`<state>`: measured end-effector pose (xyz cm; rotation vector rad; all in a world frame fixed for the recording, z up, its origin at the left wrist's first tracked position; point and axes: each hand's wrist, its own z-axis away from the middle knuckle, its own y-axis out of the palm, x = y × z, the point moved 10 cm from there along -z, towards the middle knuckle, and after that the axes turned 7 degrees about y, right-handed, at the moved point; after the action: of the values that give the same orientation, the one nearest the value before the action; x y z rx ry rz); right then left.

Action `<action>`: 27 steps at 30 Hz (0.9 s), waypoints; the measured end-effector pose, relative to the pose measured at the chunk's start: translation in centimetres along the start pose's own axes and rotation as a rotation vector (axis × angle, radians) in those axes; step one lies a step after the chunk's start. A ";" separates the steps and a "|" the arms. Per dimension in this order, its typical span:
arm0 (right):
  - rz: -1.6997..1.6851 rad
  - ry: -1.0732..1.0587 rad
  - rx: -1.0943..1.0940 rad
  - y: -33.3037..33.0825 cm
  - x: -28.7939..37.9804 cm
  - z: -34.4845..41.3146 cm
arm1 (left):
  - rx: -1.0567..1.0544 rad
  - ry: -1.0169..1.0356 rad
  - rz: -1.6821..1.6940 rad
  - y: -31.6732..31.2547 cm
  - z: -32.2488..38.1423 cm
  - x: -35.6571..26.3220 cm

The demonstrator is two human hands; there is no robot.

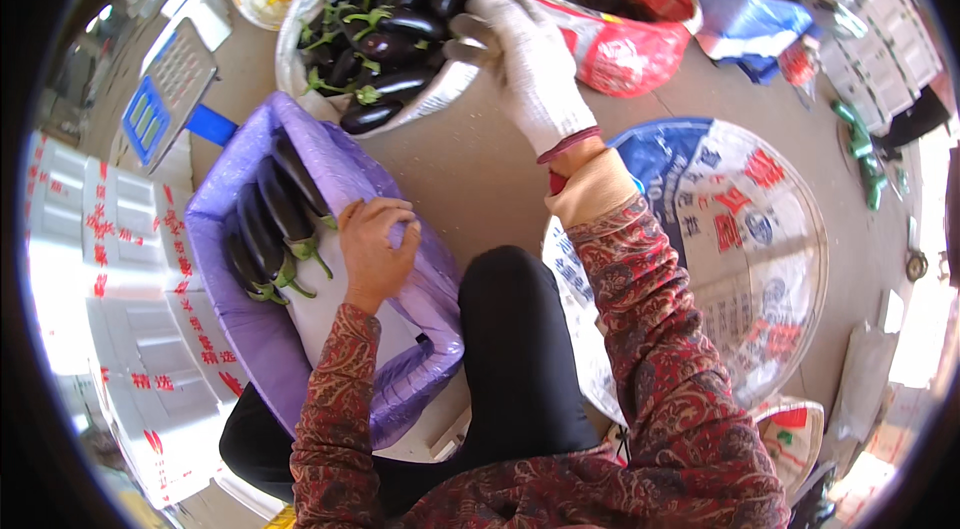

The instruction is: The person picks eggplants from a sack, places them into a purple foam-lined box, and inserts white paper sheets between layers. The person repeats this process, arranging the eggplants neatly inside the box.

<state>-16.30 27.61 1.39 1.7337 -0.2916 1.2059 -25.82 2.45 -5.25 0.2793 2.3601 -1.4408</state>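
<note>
My bare left hand (379, 247) grips the near edge of a purple plastic liner (341, 161), with fingers and thumb curled over it. The liner covers a box in front of me, and several long eggplants (270, 221) lie side by side at its far end, stems towards me. White sheeting (322, 311) shows on the rest of its bottom. My right hand (517, 52), in a white knit glove with grey fingertips, is at the right rim of a round basket (289, 71) heaped with glossy eggplants (401, 45). Its fingers are apart, and nothing shows in them.
Behind on the right stands a red-lined basket (634, 67) of eggplants. A digital scale (169, 90) is at the left, above stacked white foam boxes (142, 289) with red printing. A large round container covered in printed sacking (720, 251) sits beside my right arm.
</note>
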 end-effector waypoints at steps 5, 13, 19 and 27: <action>0.918 0.227 -0.029 -9.0 -0.1 18.9 | 0.009 0.076 0.062 0.7 -0.5 0.2; 1.432 0.793 -0.016 -17.5 -3.5 50.1 | 0.143 0.123 0.108 2.8 -0.7 1.6; 1.653 0.467 -0.140 -16.9 -6.6 48.6 | 0.247 0.084 0.020 3.4 -0.9 4.5; 1.661 0.700 -0.346 -24.5 -1.4 44.4 | 0.334 0.095 -0.034 3.7 -0.9 5.8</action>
<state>25.05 3.66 -15.61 0.3716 -1.5302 2.5293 -30.02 4.86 -10.18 0.4032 2.1946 -1.8760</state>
